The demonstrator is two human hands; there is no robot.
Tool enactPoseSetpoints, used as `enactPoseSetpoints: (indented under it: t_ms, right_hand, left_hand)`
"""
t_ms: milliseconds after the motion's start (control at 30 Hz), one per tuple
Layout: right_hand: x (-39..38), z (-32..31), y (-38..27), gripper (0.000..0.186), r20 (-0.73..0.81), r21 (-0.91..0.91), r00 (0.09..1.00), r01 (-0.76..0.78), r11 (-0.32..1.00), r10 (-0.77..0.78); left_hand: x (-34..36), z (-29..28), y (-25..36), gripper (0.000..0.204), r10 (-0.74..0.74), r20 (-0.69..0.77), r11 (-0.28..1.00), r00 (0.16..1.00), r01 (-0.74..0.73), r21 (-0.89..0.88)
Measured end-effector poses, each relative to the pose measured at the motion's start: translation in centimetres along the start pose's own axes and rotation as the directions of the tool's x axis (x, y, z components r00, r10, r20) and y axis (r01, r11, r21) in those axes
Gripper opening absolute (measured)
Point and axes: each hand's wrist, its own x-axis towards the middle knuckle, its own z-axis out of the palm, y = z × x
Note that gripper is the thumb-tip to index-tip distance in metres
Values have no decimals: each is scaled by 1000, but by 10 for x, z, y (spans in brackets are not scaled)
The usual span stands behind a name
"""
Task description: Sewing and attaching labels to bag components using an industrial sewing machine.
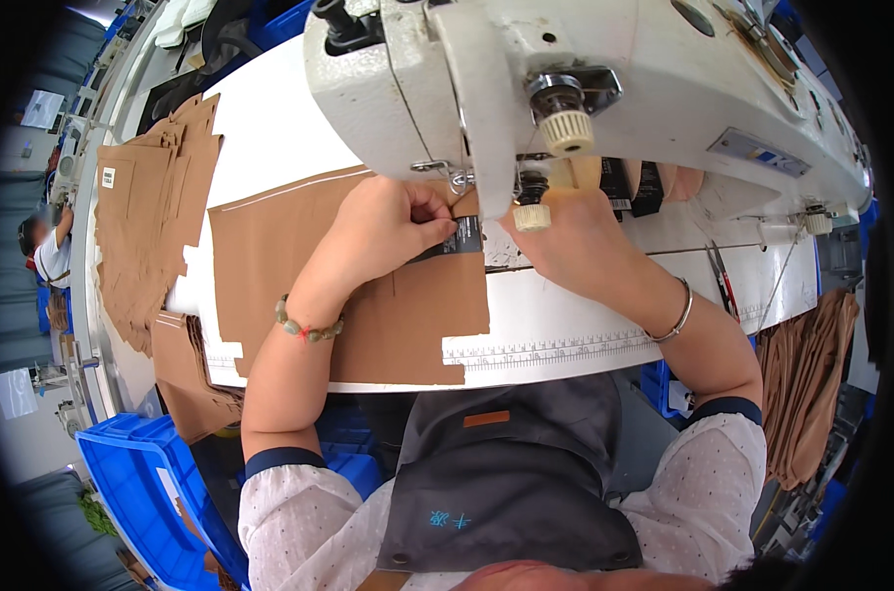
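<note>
A brown fabric panel [279,266] with a white line along its top edge lies on the white sewing table, partly under the sewing machine [397,108]. On the panel near the presser foot [462,181] is a small black label [466,234] with pale print. My left hand [378,231] rests over the panel, its thumb and finger pinched at the label's left edge. To the right of the foot, my right hand [575,241] is bent in toward the needle area. The machine's arm and a tension knob [531,217] hide its fingertips, so its grip does not show.
Stacked brown pieces [156,207] cover the table's left, with more folded brown fabric [186,379] at its edge. Thread snips [723,281] and black labels [634,185] lie right. A blue crate [136,433] stands lower left; brown fabric [806,384] hangs right. Another person [53,246] sits far left.
</note>
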Motion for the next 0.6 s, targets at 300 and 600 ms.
enactPoseSetpoints:
  t_ms: [300, 600]
  right_hand:
    - [-2, 7, 0, 18, -13, 44, 995, 99, 994, -99]
    - [-5, 12, -10, 23, -37, 93, 986, 167, 981, -164]
  left_hand:
    - [1, 1, -1, 14, 12, -3, 1000, 1000, -12, -12]
    - [1, -2, -1, 15, 1, 5, 1000, 1000, -1, 12]
